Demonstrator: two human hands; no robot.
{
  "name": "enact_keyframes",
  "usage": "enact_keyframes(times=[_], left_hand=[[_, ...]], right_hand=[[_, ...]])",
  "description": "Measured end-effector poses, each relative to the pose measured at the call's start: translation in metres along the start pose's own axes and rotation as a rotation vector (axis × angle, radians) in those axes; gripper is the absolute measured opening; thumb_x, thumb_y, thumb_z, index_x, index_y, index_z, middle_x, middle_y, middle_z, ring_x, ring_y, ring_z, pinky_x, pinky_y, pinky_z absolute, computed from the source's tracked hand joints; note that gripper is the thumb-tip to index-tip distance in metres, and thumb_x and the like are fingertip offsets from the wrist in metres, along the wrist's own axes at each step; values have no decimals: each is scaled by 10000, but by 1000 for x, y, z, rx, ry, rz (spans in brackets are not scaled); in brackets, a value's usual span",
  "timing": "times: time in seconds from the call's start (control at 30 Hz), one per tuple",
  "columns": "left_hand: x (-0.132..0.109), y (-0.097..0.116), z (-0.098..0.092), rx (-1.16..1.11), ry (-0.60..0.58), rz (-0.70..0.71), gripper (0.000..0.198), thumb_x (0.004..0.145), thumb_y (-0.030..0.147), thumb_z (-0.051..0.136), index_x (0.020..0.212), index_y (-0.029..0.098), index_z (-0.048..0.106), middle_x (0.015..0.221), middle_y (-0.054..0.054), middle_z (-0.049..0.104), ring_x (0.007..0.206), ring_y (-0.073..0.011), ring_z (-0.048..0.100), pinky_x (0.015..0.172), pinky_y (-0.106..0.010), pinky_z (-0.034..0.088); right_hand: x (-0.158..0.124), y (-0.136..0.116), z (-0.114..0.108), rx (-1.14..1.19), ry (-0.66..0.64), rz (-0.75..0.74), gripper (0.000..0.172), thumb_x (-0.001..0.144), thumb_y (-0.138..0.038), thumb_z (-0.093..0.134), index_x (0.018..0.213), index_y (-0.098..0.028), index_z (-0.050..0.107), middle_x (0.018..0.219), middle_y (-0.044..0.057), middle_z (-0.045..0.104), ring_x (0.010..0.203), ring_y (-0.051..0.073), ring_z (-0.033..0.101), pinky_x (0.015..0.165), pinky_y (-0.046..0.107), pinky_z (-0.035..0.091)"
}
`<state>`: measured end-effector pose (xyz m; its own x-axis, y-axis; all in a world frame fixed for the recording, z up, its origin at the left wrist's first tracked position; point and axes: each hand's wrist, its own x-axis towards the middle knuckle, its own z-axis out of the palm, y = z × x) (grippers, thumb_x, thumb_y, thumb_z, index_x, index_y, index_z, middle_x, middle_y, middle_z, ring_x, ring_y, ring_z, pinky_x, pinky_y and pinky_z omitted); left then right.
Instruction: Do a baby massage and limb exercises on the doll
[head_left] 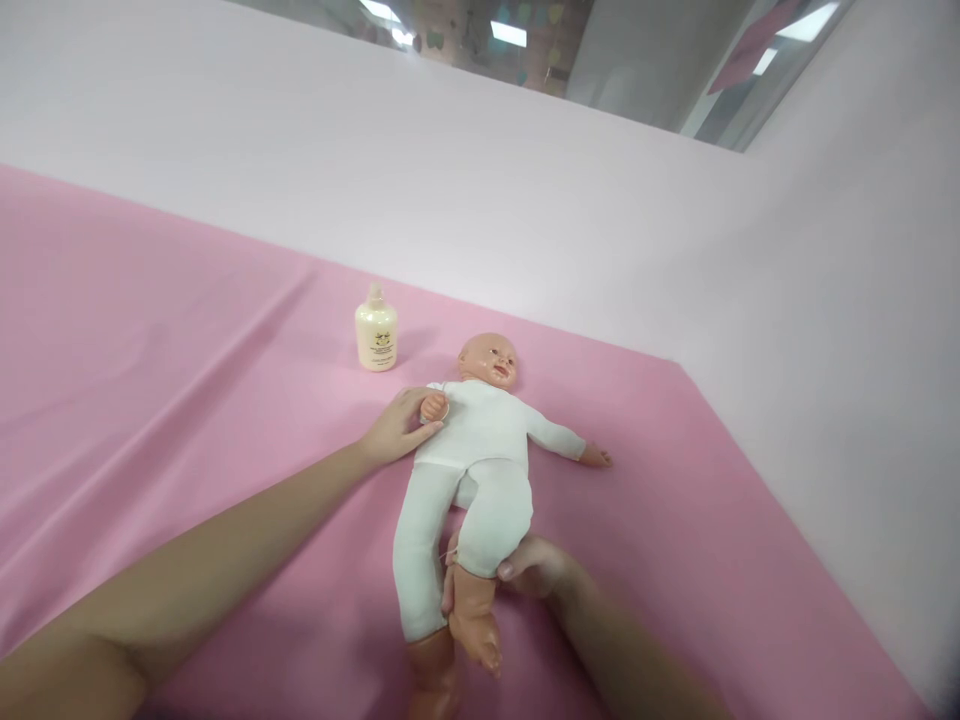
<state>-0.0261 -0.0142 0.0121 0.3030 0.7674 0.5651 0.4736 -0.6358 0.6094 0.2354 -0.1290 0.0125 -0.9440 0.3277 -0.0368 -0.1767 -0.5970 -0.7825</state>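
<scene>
A baby doll [476,430] in white clothes lies on its back on the pink cover, head toward the wall. My left hand [401,425] is wrapped round the doll's arm beside its chest, and the doll's small fist shows between thumb and fingers. Under the doll's bent leg, my right hand [529,568] grips around the lower leg, thumb on the near side and fingertips showing between the legs. The doll's other leg lies stretched out, and its other arm reaches out to the right.
A cream pump bottle [376,335] stands upright left of the doll's head. The pink cover [187,350] has folds at the left. A white wall [450,180] rises behind, with a window [630,60] above.
</scene>
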Motion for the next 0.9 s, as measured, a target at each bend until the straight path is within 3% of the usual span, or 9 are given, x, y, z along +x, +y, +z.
enact_keyframes(times=[0.17, 0.33, 0.53, 0.73, 0.9], left_hand=[[-3, -1, 0, 15, 7, -1, 445, 949, 532, 553, 1257, 217, 610, 1265, -122, 688, 1191, -294, 626, 1072, -458, 480], [-5, -1, 0, 78, -23, 178, 434, 945, 477, 583, 1289, 214, 602, 1254, -127, 695, 1187, -300, 623, 1063, -475, 465], [-4, -2, 0, 138, -62, 291, 431, 939, 440, 616, 1307, 217, 595, 1276, -130, 702, 1204, -301, 620, 1060, -476, 459], [-4, -1, -1, 125, -60, 261, 407, 932, 431, 611, 1275, 211, 600, 1270, -129, 706, 1197, -303, 626, 1062, -481, 459], [-5, 0, -1, 37, -7, 120, 423, 935, 461, 605, 1275, 209, 603, 1254, -129, 696, 1177, -303, 628, 1046, -472, 480]], right_hand=[[1, 2, 0, 48, 70, -132, 593, 728, -572, 746, 1113, -125, 686, 909, 126, 754, 784, 224, 689, 755, 331, 503], [2, -5, 6, 174, 250, -330, 533, 785, -601, 681, 1057, -143, 688, 747, 29, 652, 679, 160, 566, 741, 310, 476], [2, -12, 6, 213, 367, -386, 519, 806, -592, 662, 1015, -119, 705, 699, 2, 543, 617, 128, 422, 684, 294, 428], [3, -13, 6, 184, 405, -383, 507, 814, -604, 637, 1007, -139, 704, 684, -2, 507, 609, 130, 399, 670, 295, 418], [5, -9, 6, 129, 307, -357, 514, 794, -597, 643, 1035, -144, 672, 712, 14, 593, 655, 153, 487, 704, 307, 441]])
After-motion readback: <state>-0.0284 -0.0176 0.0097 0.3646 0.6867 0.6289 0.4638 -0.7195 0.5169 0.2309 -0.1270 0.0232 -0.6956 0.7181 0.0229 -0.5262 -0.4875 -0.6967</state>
